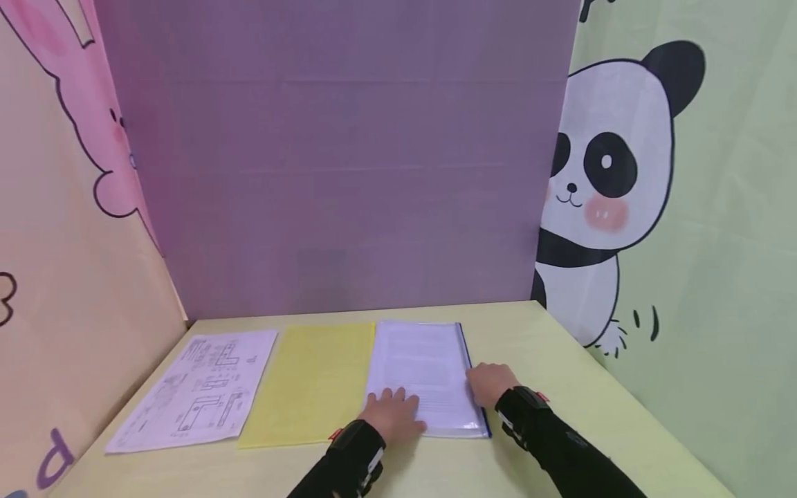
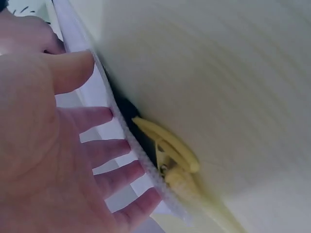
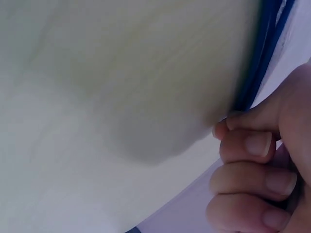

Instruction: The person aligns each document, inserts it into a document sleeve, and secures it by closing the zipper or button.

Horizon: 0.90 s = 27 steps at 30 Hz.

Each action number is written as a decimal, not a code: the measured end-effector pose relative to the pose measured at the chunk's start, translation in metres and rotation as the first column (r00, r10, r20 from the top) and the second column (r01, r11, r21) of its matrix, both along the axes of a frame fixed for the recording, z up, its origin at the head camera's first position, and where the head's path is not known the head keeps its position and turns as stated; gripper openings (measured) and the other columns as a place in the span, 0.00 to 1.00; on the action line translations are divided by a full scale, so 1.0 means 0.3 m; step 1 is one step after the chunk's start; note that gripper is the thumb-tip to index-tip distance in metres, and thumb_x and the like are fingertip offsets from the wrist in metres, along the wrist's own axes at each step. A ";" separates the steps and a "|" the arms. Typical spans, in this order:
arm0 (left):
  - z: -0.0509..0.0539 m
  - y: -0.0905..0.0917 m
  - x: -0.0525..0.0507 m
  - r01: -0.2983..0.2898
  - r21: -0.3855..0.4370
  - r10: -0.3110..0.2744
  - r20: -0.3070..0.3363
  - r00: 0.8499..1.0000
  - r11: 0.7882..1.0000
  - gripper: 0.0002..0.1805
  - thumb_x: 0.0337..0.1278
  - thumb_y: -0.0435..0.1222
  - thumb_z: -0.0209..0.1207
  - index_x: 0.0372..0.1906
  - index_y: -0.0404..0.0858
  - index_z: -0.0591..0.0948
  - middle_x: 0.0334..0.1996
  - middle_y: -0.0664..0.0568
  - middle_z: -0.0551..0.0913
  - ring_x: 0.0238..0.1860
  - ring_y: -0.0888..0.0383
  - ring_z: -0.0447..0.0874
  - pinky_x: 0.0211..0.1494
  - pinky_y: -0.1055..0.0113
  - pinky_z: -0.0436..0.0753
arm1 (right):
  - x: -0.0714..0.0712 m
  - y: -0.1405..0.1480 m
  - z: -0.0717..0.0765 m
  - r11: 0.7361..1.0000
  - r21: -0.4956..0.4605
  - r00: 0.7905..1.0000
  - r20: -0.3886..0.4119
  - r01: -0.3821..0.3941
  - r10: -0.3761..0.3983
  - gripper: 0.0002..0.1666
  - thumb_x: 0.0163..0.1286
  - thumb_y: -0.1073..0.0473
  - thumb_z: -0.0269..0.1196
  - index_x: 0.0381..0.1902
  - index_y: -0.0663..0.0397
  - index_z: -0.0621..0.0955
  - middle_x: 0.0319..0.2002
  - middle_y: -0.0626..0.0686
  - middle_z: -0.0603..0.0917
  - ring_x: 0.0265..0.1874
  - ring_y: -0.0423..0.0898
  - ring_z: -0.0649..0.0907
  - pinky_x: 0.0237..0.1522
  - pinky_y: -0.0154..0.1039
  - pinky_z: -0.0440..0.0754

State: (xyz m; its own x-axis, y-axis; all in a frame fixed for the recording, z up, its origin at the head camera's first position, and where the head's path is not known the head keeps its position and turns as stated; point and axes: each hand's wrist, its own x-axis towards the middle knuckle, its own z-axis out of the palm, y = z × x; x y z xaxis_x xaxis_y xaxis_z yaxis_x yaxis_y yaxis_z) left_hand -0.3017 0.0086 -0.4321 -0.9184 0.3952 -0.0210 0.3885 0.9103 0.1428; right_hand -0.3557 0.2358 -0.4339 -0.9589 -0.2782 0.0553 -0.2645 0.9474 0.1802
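A clear plastic report cover (image 1: 423, 366) with a blue spine bar (image 1: 468, 356) and printed white sheets inside lies on the table. My left hand (image 1: 394, 417) rests on its lower left part, with the fingers spread and straight; the left wrist view shows those fingertips (image 2: 121, 150) along a pale edge. At the cover's right side, my right hand (image 1: 492, 384) pinches the blue spine bar between thumb and curled forefinger, as the right wrist view (image 3: 257, 145) shows from close by. Left of the cover lies a yellow folder or sheet (image 1: 311, 380).
A white sheet with line drawings (image 1: 199, 387) lies at the left of the pale wooden table (image 1: 579, 401). Behind stands a purple panel (image 1: 349, 152); printed cloths flank both sides. In the left wrist view a curved yellow thing (image 2: 170, 145) shows, its kind unclear.
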 end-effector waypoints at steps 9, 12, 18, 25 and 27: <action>-0.011 0.044 0.017 -0.047 -0.060 0.044 -0.061 0.997 0.997 0.32 0.64 0.60 0.59 0.64 0.45 0.79 0.59 0.47 0.78 0.62 0.46 0.71 0.60 0.38 0.74 | -0.045 0.023 -0.032 0.997 0.009 0.991 -0.113 -0.075 0.076 0.09 0.62 0.66 0.68 0.26 0.58 0.78 0.22 0.56 0.80 0.22 0.55 0.81 0.28 0.54 0.83; -0.006 0.054 0.019 -0.066 -0.060 0.062 -0.063 0.996 0.996 0.33 0.64 0.61 0.60 0.65 0.46 0.78 0.61 0.47 0.78 0.63 0.47 0.71 0.60 0.38 0.75 | -0.060 0.026 -0.043 0.998 0.011 0.989 -0.131 -0.065 0.066 0.07 0.62 0.66 0.67 0.28 0.58 0.78 0.23 0.58 0.81 0.23 0.57 0.82 0.28 0.56 0.83; -0.012 0.066 0.014 -0.068 -0.048 0.065 -0.060 0.996 0.997 0.33 0.64 0.61 0.59 0.68 0.48 0.77 0.65 0.47 0.76 0.66 0.45 0.70 0.64 0.39 0.73 | -0.069 0.041 -0.052 0.999 -0.001 0.988 -0.150 -0.048 0.048 0.06 0.62 0.66 0.67 0.28 0.57 0.78 0.24 0.59 0.81 0.23 0.58 0.83 0.27 0.57 0.83; -0.008 0.084 0.009 -0.067 -0.036 0.065 -0.062 0.996 0.997 0.33 0.65 0.61 0.58 0.69 0.50 0.77 0.66 0.48 0.75 0.66 0.46 0.71 0.65 0.40 0.73 | -0.083 0.063 -0.050 0.999 0.014 0.992 -0.125 -0.028 0.030 0.04 0.65 0.66 0.65 0.31 0.58 0.79 0.26 0.59 0.81 0.24 0.57 0.83 0.27 0.56 0.83; -0.007 0.089 0.007 -0.072 -0.041 0.069 -0.067 0.995 0.997 0.32 0.65 0.61 0.58 0.69 0.51 0.77 0.66 0.49 0.76 0.66 0.47 0.71 0.64 0.41 0.74 | -0.087 0.070 -0.050 0.999 0.010 0.992 -0.120 -0.033 0.034 0.04 0.65 0.67 0.64 0.32 0.58 0.79 0.26 0.59 0.81 0.24 0.58 0.83 0.27 0.55 0.83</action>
